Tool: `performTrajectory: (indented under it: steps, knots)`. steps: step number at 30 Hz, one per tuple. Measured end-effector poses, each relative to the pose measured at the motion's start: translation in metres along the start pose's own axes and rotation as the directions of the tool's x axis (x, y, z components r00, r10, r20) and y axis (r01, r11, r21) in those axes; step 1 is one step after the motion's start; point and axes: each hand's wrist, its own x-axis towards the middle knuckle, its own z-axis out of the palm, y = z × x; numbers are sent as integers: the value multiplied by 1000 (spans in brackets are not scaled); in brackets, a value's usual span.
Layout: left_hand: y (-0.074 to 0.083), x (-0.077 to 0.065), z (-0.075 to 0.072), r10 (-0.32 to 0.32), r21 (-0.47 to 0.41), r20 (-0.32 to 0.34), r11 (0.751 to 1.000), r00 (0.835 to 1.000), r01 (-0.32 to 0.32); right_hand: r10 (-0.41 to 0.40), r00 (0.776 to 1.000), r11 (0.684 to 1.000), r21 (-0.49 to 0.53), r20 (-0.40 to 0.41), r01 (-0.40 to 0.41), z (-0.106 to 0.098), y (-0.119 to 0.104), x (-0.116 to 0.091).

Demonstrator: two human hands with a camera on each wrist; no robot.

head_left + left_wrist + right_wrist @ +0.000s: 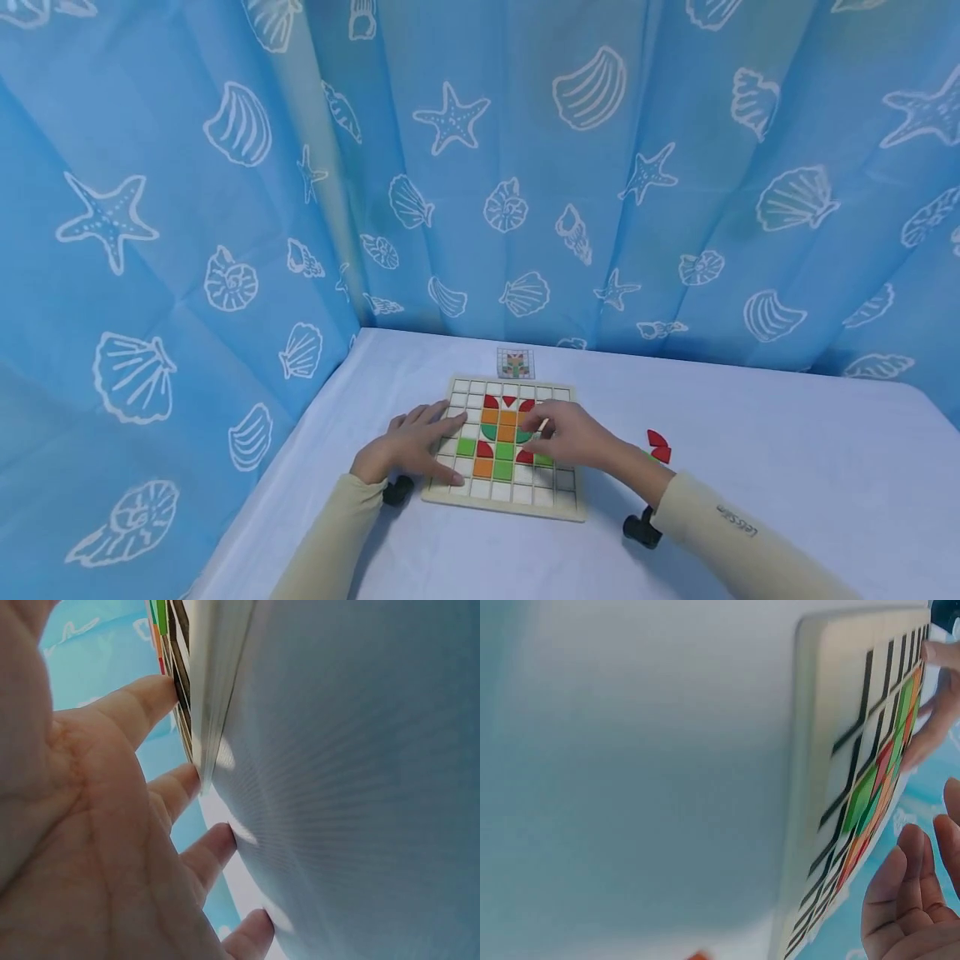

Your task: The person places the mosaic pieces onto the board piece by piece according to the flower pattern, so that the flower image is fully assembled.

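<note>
A square wooden mosaic board [502, 504] lies on the table, its grid filled with white, orange, green and red pieces forming a pattern. My left hand [408, 442] rests at the board's left side, fingers spread; in the left wrist view, fingertips [161, 694] touch the board's edge and the cloth. Over the right part of the pattern hovers my right hand [573, 433], its fingers loosely bent. No piece shows between those fingers in the right wrist view, where the hand [915, 915] is beside the tilted-looking board [806, 750].
Loose red quarter-round pieces [660, 454] lie right of the board, partly behind my right forearm, with a bit of green beside them. A small pattern card [516, 363] lies beyond the board. A blue shell-print curtain [480, 208] hangs behind the white-covered table [787, 467].
</note>
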Motion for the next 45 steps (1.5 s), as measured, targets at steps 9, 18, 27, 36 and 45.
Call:
performTrajectory:
  steps: [9, 18, 27, 36, 45]
  knots:
    - [-1, -2, -7, 4, 10, -3, 1000, 1000, -4, 50, 999, 998, 45, -11, -49, -29, 19, -9]
    - [1, -2, -8, -19, -6, 10, 1000, 1000, 19, 100, 994, 995, -8, -42, -101, -41, 28, -20]
    - [2, -5, -8, -28, -23, 20, 999, 999, 28, 180, 980, 980, -72, -82, -186, -57, 50, -27]
    - [0, -5, -1, -12, -2, 11, 1000, 1000, 12, 239, 966, 967, -72, -97, -246, -69, 84, -43]
    - [2, -3, 0, -13, -11, 12, 1000, 1000, 13, 292, 953, 956, -8, -86, -293, -85, 124, -63]
